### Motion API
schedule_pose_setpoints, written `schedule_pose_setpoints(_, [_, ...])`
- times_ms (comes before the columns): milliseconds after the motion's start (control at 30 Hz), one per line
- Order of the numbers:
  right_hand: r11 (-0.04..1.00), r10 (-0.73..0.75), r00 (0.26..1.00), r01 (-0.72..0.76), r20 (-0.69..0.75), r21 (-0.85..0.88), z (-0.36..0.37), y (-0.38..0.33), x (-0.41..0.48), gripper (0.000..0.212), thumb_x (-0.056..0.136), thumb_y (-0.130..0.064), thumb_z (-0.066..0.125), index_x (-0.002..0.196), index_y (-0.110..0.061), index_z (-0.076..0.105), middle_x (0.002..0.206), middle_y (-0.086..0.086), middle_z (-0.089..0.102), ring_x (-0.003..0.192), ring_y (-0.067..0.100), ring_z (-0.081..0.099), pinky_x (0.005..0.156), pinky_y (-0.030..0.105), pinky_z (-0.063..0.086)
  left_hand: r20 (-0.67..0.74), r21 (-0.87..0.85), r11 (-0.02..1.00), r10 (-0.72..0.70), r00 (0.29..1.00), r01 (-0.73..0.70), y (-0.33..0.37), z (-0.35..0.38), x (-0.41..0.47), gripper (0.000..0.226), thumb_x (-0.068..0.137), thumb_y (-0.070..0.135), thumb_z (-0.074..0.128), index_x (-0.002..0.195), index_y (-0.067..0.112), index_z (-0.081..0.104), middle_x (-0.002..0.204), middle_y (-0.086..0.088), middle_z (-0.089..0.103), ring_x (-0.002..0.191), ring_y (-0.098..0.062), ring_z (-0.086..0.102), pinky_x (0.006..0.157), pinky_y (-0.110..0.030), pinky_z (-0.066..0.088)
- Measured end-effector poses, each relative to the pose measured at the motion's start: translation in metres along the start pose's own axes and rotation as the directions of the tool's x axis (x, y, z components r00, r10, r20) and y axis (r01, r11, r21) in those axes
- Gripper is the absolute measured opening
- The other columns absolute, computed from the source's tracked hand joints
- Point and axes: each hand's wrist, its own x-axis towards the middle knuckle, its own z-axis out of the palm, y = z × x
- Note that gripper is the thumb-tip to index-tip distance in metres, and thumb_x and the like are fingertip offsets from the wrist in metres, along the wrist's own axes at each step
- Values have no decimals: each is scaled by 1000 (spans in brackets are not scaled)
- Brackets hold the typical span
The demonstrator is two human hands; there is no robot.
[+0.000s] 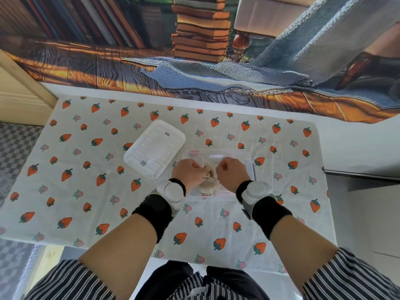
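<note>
1. Evidently, both hands are working over the clear container (249, 167), which is sitting on the strawberry cloth (71, 191) near the table's middle, straight in front of the person.
2. The left hand (187, 172) is curling its fingers and pinching the left side of a pale lumpy bundle (208, 178). The right hand (232, 171) is fisting and gripping the right side. Holding from 2 sides probably lets them pull or shape it, with the container catching anything that drops.
3. The white lid (154, 148) is lying just left of the container, likely set aside to free the opening.
4. The bundle's long axis is running away from the person, its near end pointing at the container's near wall; the container's long side is running left to right. I cannot tell what the bundle is.
</note>
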Motion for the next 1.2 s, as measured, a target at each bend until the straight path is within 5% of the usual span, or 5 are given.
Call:
schedule_pose_setpoints(433, [981,-144,988,150,-54,123,-8,-14,2,12,95,-30,51,85,-24,55,78,-3,70,75,18,67,74,42,58,-45,107,994,-3,999,7,10,-32,-7,23,68,36,56,65,13,60,62,-3,61,66,-27,60,74,-43,59])
schedule_pose_setpoints(633, [977,-23,992,-4,125,211,-4,-1,9,26,93,-44,60,107,-22,59,92,-3,72,91,19,70,89,47,56,-106,195,981,20,994,1,3,-23,-5,31,86,34,56,65,15,44,62,-2,52,60,-23,51,62,-31,41])
schedule_pose_setpoints(833, [964,76,997,-77,15,253,-17,9,6,14,98,-30,54,102,-18,61,90,0,72,79,16,73,80,44,60,-130,214,976,69,989,-40,2,-16,-2,32,80,48,57,91,18,50,82,0,60,76,-21,58,67,-33,46])
schedule_pose_setpoints(1000, [987,157,988,-156,13,-31,-24,35,17,25,94,-21,54,117,-17,61,112,7,70,96,25,70,86,42,59,-177,207,961,220,959,-182,8,-14,1,21,86,38,56,84,18,49,75,4,54,72,-18,52,63,-32,40])
schedule_pose_setpoints(1200, [859,24,969,107,248,-500,-4,21,14,59,92,-14,62,147,-19,41,143,6,53,130,26,51,107,31,40,-16,277,902,348,937,-331,13,-2,2,15,87,32,61,77,23,55,66,11,55,65,-11,53,63,-28,44])
